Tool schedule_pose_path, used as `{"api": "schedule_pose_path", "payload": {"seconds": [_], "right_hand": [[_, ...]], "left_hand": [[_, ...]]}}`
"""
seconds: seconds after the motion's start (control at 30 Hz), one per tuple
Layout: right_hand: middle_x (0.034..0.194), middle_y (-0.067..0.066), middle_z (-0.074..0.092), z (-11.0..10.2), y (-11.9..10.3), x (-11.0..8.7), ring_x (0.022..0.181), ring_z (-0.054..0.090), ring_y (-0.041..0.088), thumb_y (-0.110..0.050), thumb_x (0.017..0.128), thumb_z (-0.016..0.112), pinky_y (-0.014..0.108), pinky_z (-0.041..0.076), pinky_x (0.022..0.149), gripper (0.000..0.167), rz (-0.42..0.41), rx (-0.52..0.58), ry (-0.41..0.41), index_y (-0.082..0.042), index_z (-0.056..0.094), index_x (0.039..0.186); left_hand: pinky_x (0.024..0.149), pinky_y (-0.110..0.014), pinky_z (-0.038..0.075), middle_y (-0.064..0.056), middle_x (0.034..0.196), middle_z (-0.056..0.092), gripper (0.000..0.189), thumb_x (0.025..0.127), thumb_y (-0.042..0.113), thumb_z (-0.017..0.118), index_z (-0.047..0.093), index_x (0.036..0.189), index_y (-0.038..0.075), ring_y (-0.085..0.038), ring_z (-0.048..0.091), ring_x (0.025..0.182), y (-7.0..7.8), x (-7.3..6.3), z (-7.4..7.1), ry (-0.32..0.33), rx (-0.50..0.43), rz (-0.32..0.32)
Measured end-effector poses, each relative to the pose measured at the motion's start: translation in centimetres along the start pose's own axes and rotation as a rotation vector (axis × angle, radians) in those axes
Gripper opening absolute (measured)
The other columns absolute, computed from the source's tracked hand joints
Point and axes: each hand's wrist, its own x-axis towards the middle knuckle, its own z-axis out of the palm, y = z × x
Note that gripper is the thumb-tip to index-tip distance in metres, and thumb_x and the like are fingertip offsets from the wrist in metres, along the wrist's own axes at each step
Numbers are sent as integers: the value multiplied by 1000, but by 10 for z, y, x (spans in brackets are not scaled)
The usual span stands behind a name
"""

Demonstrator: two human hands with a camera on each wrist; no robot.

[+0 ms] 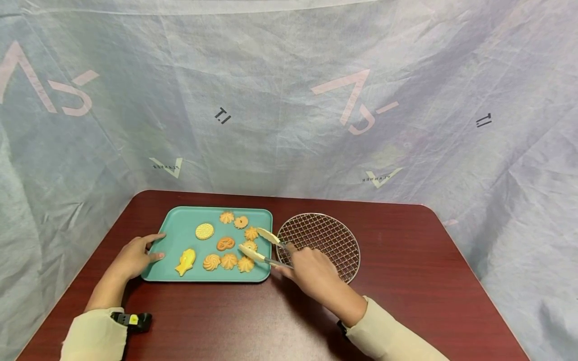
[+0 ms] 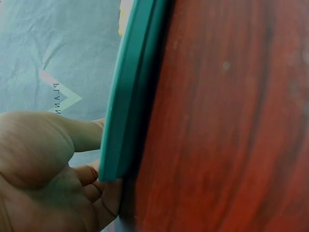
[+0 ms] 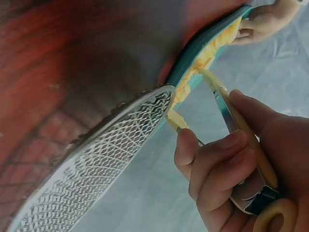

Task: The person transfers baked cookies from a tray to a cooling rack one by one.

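Note:
In the head view my left hand point(image 1: 134, 256) grips the left edge of a teal tray point(image 1: 169, 225), thumb and fingers at its rim. My right hand point(image 1: 311, 268) holds a pair of tongs point(image 1: 270, 236) with cream tips, their arms spread apart. The tips are over the tray's right side, around a round cookie point(image 1: 251, 244) partly hidden by the lower tip. A star-shaped cookie point(image 1: 251, 233) is beside the upper tip. In the right wrist view, fingers and thumb curl round the tongs point(image 3: 227, 108).
Also on the tray lie a yellow fish-shaped cookie point(image 1: 185, 261), a round pale cookie point(image 1: 204, 231), a pretzel-shaped cookie point(image 1: 226, 243) and several ridged cookies point(image 1: 229, 260). A round wire rack point(image 1: 318, 233) stands right of the tray, partly under the right hand. Cloth point(image 1: 280, 100) hangs behind the table point(image 1: 397, 301).

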Motion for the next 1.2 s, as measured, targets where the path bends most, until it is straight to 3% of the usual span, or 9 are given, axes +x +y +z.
{"api": "schedule_pose_path", "payload": {"seconds": [0.27, 0.37, 0.57, 0.8, 0.97, 1.2], "right_hand": [[68, 9, 64, 0, -6, 1, 53, 59, 23, -67, 87, 68, 33, 43, 41, 76, -14, -69, 9, -14, 63, 142], [64, 8, 62, 1, -7, -1, 50, 57, 22, -65, 88, 69, 33, 42, 40, 72, -41, -100, 49, -12, 65, 136], [61, 5, 58, 2, -5, -7, 48, 56, 22, -59, 88, 74, 33, 42, 40, 53, -77, -99, 112, -12, 63, 109], [69, 8, 66, 2, -7, -10, 53, 60, 22, -56, 90, 73, 35, 47, 44, 61, -70, -118, 79, -10, 68, 130], [66, 6, 63, 3, -8, -10, 50, 56, 20, -53, 90, 75, 34, 44, 41, 50, -85, -102, 78, -12, 68, 118], [64, 4, 60, 5, -6, -10, 49, 53, 18, -53, 91, 75, 32, 43, 40, 44, -108, -87, 86, -15, 69, 113]], "left_hand": [[76, -49, 48, -36, 118, 50, 58, 100, 12, 68, 45, 149, -9, -42, 53, 99, 1, 0, 0, -4, 5, -7], [77, -51, 49, -37, 120, 50, 58, 100, 12, 68, 45, 149, -9, -44, 53, 100, 2, 0, 0, -7, 3, -8], [77, -52, 50, -39, 122, 49, 58, 100, 11, 68, 45, 150, -10, -46, 54, 102, 3, -1, -1, -7, -1, -8], [76, -50, 50, -38, 119, 51, 58, 99, 10, 69, 46, 149, -10, -44, 55, 99, 3, 0, -1, 6, -1, -10], [76, -50, 50, -38, 119, 51, 58, 100, 11, 68, 46, 149, -10, -45, 55, 100, 3, -1, -1, 9, -1, -17], [74, -49, 51, -37, 118, 51, 58, 99, 10, 68, 45, 148, -10, -44, 56, 99, 3, -1, 1, 13, -1, -16]]}}
